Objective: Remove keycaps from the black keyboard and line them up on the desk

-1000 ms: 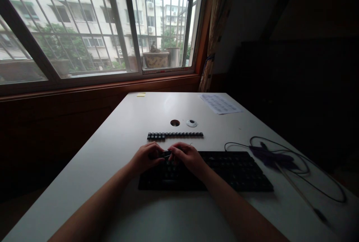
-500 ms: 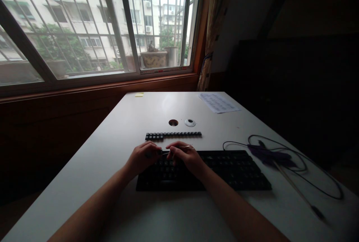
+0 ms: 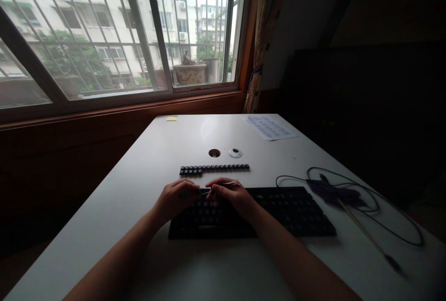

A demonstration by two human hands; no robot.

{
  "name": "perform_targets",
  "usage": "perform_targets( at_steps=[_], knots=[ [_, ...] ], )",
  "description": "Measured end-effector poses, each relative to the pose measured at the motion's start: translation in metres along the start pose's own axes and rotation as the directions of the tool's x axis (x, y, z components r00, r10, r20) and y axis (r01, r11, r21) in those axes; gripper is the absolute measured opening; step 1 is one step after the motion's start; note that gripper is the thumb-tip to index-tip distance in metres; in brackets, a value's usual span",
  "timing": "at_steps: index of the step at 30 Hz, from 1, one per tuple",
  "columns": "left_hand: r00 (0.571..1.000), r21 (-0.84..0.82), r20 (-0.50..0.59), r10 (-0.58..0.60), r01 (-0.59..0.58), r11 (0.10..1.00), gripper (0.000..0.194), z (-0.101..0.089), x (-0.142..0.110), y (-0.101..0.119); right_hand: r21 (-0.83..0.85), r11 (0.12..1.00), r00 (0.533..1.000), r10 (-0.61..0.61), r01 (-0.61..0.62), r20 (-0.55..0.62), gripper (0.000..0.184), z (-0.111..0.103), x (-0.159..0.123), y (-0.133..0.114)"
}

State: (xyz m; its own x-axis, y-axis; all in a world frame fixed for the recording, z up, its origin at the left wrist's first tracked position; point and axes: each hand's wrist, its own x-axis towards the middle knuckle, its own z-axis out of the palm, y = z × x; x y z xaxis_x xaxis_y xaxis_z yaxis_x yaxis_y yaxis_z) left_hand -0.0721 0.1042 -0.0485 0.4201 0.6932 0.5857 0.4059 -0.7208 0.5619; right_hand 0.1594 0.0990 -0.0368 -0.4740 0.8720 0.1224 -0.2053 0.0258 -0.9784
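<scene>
Over the upper left part of a black keyboard (image 3: 296,212), both hands meet close together. My left hand (image 3: 179,195) is closed in a pinch at its fingertips around a small dark keycap (image 3: 198,191), mostly hidden by the fingers. My right hand (image 3: 230,193) is closed around a thin metal tool (image 3: 205,193), whose tip points left to the keycap. The tool's back end sticks out over the right knuckles; its exact kind is too small to tell. Behind the hands lie loose black keycaps (image 3: 223,167) in a long row, with a shorter row in front at the left.
A purple cloth brush (image 3: 334,193) with a pale handle lies right of the keyboard, among a looped black cable (image 3: 400,233). Farther back are a round desk hole (image 3: 214,153), a white ring cover (image 3: 235,153), printed sheets (image 3: 270,127) and a yellow note (image 3: 172,118).
Both hands stay nearly in place over the keyboard. The keycap between my left fingers looks slightly turned, and the whole view has shifted a little.
</scene>
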Motion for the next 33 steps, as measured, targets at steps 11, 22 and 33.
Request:
perform_targets(
  at_steps=[11, 22, 33],
  knots=[
    [1.0, -0.045, -0.003, -0.002, 0.002, 0.999, 0.016, -0.003, -0.001, 0.005, -0.002, 1.0, 1.0, 0.004, -0.004, 0.012, 0.026, -0.003, -0.002, -0.001],
    [0.959, -0.24, -0.209, -0.191, 0.139, 0.961, 0.014, -0.005, -0.007, -0.017, -0.002, 1.0, 0.995, 0.022, -0.022, -0.098, 0.024, -0.002, 0.0, 0.003],
    [0.909, -0.364, -0.282, -0.308, 0.196, 0.911, 0.014, -0.004, -0.006, -0.014, -0.104, 0.994, 0.995, 0.02, -0.03, -0.094, 0.026, -0.001, 0.0, 0.005]
  ],
)
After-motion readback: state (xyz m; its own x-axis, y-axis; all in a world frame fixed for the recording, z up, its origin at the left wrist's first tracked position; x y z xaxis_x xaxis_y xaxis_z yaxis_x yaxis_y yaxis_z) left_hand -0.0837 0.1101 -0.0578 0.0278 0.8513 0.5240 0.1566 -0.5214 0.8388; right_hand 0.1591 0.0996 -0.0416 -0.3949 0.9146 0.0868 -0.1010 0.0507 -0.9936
